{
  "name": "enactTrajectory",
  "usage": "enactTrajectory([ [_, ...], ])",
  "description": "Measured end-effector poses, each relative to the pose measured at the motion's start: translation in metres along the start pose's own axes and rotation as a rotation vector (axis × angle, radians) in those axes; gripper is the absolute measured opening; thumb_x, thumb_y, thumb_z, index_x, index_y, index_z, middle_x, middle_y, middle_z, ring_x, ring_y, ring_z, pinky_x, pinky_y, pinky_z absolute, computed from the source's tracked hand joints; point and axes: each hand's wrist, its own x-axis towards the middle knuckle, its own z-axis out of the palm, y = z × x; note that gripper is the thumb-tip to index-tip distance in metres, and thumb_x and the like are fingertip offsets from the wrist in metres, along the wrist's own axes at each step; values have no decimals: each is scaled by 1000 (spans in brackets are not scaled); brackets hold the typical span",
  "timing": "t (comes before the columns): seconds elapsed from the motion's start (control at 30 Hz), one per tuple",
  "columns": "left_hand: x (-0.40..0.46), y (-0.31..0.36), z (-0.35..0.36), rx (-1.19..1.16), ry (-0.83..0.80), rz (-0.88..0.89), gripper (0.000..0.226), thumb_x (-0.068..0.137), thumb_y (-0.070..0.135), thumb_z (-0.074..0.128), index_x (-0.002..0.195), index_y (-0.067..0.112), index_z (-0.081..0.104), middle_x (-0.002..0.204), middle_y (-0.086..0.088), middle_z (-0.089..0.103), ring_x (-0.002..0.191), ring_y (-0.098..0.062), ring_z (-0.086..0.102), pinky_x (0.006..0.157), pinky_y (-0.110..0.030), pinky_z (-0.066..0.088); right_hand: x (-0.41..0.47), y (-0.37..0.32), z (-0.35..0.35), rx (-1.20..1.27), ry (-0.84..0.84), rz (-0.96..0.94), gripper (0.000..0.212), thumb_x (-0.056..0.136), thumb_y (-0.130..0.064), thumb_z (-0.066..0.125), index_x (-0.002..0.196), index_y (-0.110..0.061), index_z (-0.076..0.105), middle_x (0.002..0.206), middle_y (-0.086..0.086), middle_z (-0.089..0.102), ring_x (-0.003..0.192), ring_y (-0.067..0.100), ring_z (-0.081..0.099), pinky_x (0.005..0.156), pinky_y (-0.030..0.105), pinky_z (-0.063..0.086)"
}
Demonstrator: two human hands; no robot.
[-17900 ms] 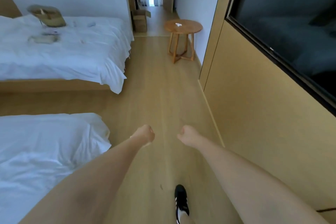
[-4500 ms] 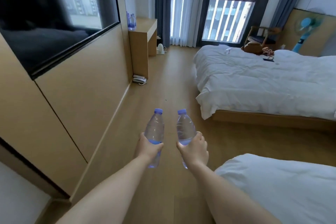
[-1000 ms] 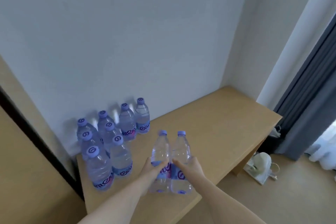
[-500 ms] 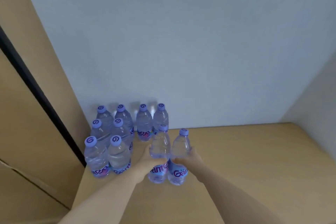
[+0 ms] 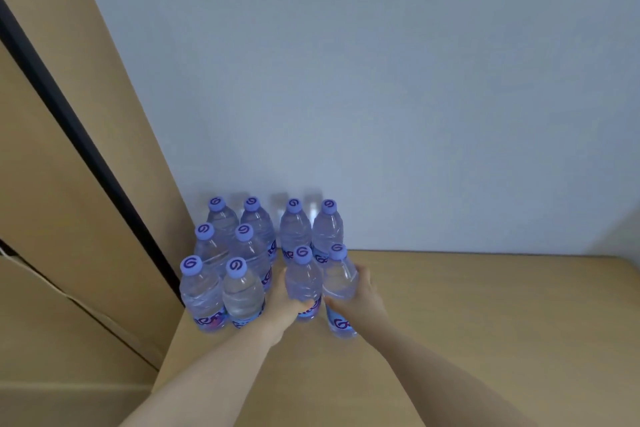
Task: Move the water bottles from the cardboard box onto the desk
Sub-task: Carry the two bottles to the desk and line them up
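Note:
My left hand (image 5: pixel 284 305) is wrapped around a clear water bottle (image 5: pixel 304 282) with a purple cap. Beside it, my right hand (image 5: pixel 360 298) grips a second water bottle (image 5: pixel 339 279) that leans slightly to the right. Both bottles sit low over the wooden desk (image 5: pixel 450 322), their bases at or just above its top. They are directly in front of a group of several upright bottles (image 5: pixel 242 253) standing in rows in the desk's back left corner. The cardboard box is out of view.
A white wall (image 5: pixel 381 97) rises directly behind the bottles. A tall wooden panel (image 5: pixel 69 184) with a dark strip borders the desk on the left. The desk top stretches bare to the right of my hands.
Both hands have carried their bottles forward and slightly left, closer to the standing group. My head has moved nearer the desk corner.

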Motion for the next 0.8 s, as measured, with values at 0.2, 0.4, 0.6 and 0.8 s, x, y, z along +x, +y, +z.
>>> enactTrajectory([
  [0.2, 10, 6, 1, -23, 57, 4, 49, 83, -2, 63, 112, 34, 48, 114, 6, 59, 113, -18, 53, 103, -39, 43, 9, -9, 8, -60, 107, 4, 54, 60, -58, 70, 99, -37, 39, 98, -16, 56, 97, 17, 55, 78, 38, 51],
  [0.4, 33, 10, 0, -126, 151, -101, 25, 93, 7, 55, 103, 29, 52, 96, 7, 58, 94, -14, 53, 87, -30, 38, 29, -24, 16, 62, 122, -44, 42, 71, -29, 76, 102, -31, 47, 106, -1, 53, 102, 23, 54, 90, 46, 50],
  [0.6, 48, 8, 0, -141, 231, -171, 37, 90, -6, 55, 125, 4, 50, 103, -7, 55, 92, -19, 53, 83, -30, 47, 45, -29, 21, 48, 116, -34, 62, 66, -35, 79, 115, -20, 46, 112, -4, 53, 103, 20, 57, 89, 44, 52],
  [0.8, 52, 6, -1, -4, 168, -188, 24, 93, -3, 45, 78, 15, 42, 71, -3, 40, 65, -11, 39, 58, -16, 36, 48, -27, 23, 36, 114, -23, 60, 64, -41, 78, 110, -24, 45, 109, -8, 54, 101, 17, 58, 86, 42, 53],
])
